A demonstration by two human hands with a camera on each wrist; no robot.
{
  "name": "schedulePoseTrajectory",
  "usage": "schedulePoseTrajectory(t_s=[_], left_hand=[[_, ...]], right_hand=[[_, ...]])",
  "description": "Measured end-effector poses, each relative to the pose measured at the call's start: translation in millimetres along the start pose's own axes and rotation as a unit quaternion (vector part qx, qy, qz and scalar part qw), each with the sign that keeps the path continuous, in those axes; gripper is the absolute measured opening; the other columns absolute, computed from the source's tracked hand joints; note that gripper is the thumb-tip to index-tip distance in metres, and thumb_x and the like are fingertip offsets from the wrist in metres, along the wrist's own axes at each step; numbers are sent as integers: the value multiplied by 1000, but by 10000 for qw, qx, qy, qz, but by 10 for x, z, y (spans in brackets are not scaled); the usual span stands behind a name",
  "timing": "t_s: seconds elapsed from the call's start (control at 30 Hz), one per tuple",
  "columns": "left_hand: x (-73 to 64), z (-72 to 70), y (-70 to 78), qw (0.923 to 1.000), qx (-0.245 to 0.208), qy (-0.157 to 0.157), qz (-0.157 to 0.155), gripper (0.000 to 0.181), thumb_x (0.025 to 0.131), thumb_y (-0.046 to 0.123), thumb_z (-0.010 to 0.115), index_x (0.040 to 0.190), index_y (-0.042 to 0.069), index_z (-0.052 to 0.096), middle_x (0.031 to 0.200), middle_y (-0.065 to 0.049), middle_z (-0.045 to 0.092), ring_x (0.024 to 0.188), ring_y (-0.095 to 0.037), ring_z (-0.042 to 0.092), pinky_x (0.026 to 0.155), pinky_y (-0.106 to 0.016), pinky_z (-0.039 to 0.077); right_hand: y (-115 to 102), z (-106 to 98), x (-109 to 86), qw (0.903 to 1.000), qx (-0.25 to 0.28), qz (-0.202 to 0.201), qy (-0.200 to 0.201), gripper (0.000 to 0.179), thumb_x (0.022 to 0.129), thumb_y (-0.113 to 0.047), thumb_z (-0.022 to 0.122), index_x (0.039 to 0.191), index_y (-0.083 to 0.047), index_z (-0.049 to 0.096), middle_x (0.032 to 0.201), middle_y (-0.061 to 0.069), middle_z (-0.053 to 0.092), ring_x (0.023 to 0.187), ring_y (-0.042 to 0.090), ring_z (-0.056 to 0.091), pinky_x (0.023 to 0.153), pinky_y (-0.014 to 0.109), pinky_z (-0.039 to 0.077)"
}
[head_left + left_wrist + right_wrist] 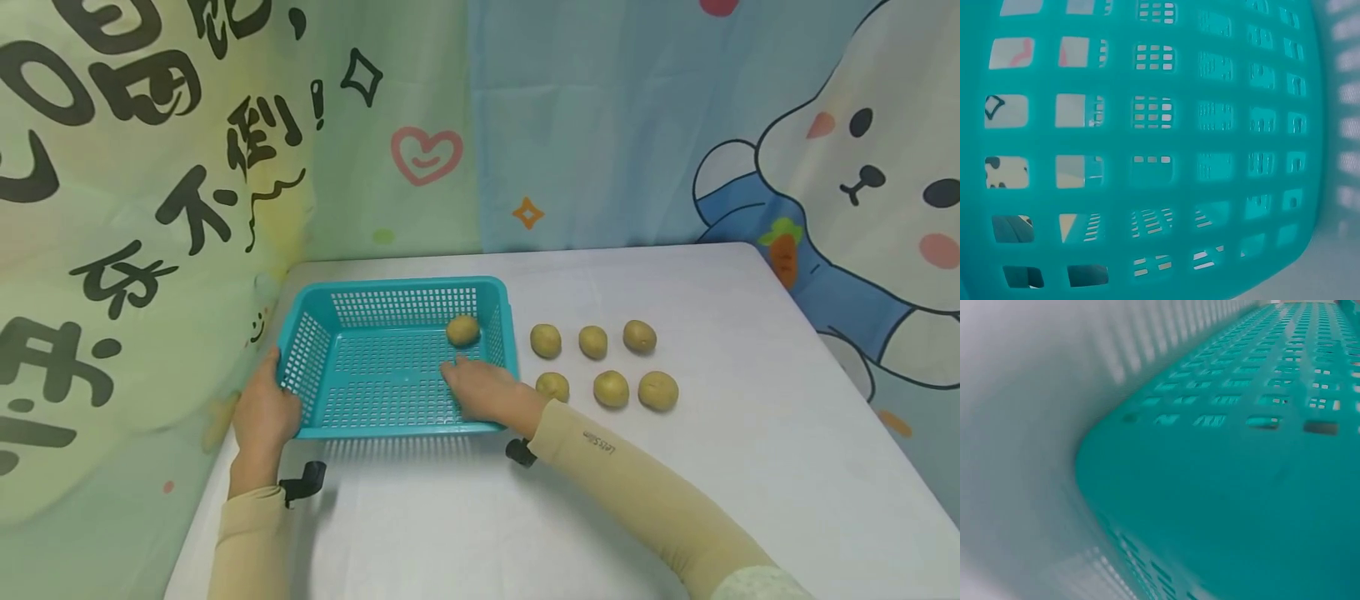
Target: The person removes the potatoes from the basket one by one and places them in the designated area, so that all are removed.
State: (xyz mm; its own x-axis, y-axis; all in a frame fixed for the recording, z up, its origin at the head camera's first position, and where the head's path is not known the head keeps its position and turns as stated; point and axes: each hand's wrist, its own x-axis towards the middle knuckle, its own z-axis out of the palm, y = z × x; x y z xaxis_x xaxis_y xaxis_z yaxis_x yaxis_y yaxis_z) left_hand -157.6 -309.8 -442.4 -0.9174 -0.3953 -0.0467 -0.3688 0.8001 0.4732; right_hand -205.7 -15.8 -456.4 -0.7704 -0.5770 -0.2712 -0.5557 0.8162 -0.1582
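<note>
A turquoise plastic basket point(405, 430) stands on the white table, and one potato point(462, 331) lies in its back right part. My left hand point(264, 408) grips the basket's left side by the rim. My right hand point(487, 390) reaches over the right wall into the basket's front right part, below that potato. Its fingers point down and inward; whatever lies under the palm is hidden. In the left wrist view the perforated basket wall point(1119, 144) fills most of the picture. The right wrist view shows the basket's outer corner point(1166, 481), with no hand.
To the right of the basket, several potatoes lie in two rows, such as a front one point(658, 391) and a back one point(640, 336); my right wrist is close to the nearest front potato point(552, 384). A printed cloth point(585, 125) hangs behind the white table point(420, 533).
</note>
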Motion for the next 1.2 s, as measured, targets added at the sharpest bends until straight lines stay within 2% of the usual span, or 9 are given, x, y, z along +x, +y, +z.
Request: schedulePoseTrajectory(t_s=[0.17, 0.27, 0.43, 0.6, 0.73, 0.87, 1.0, 1.17, 1.2], left_hand=[[2, 10, 10, 10000, 26, 2, -27, 74, 86, -5, 42, 156, 7, 21, 150, -27, 36, 122, -47, 48, 91, -62, 40], [-8, 9, -3, 10000, 8, 6, -39, 75, 85, -4, 42, 156, 7, 20, 150, -27, 36, 122, -47, 48, 92, -62, 40], [-42, -6, -32, 10000, -17, 16, -72, 78, 82, -6, 45, 156, 6, 20, 150, -28, 36, 123, -48, 46, 94, -63, 38], [-41, -17, -29, 10000, 39, 38, -6, 76, 83, -5, 44, 155, 6, 21, 149, -28, 37, 125, -49, 45, 94, -63, 39], [-21, -14, -7, 9999, 47, 18, 94, 75, 84, -5, 44, 155, 6, 22, 147, -29, 39, 127, -48, 44, 94, -62, 39], [-9, 1, 0, 9999, 67, -3, 100, 76, 84, -5, 45, 155, 6, 22, 146, -30, 40, 125, -48, 45, 93, -62, 40], [-1, 15, -9, 10000, 52, 1, 77, 76, 84, -5, 45, 155, 6, 21, 147, -30, 39, 125, -48, 45, 94, -61, 39], [-8, 3, 5, 10000, 26, -7, 42, 77, 83, -5, 44, 155, 6, 21, 147, -30, 39, 124, -48, 46, 93, -61, 39], [-8, -1, 14, 10000, 14, -20, 50, 76, 83, -5, 44, 155, 6, 22, 147, -30, 39, 124, -48, 46, 93, -62, 39]], right_hand=[[50, -39, 26, 9960, 781, 25, 442, 52, 77, -4, 71, 128, -5, 56, 129, 12, 44, 77, 15, 57, 62, 23, 50], [78, -90, -2, 9914, 1109, -124, 687, 57, 76, -2, 71, 131, -6, 58, 130, 12, 45, 84, 16, 56, 69, 25, 50], [152, -238, -136, 9843, 1512, -397, 819, 56, 83, -7, 70, 137, -16, 56, 133, 10, 47, 98, 20, 57, 78, 34, 51], [336, -378, -270, 9730, 1755, -609, 1369, 54, 85, -12, 73, 136, -18, 56, 137, 5, 48, 103, 20, 59, 81, 36, 52], [530, -418, -396, 9574, 2054, -686, 1911, 55, 83, -10, 76, 135, -14, 58, 135, 5, 53, 109, 22, 60, 86, 38, 51], [713, -398, -557, 9417, 2438, -481, 2269, 54, 83, -11, 77, 133, -12, 58, 133, 6, 56, 105, 21, 60, 83, 36, 52], [884, -330, -733, 9258, 2839, -95, 2495, 53, 83, -13, 78, 132, -13, 59, 132, 5, 57, 105, 21, 59, 81, 38, 53], [1049, -184, -968, 9086, 3292, 284, 2555, 55, 82, -14, 78, 134, -13, 58, 133, 6, 57, 112, 24, 56, 85, 39, 54], [1066, -148, -1019, 9025, 3448, 344, 2557, 56, 82, -13, 78, 134, -12, 57, 134, 7, 56, 113, 25, 56, 86, 38, 55]])
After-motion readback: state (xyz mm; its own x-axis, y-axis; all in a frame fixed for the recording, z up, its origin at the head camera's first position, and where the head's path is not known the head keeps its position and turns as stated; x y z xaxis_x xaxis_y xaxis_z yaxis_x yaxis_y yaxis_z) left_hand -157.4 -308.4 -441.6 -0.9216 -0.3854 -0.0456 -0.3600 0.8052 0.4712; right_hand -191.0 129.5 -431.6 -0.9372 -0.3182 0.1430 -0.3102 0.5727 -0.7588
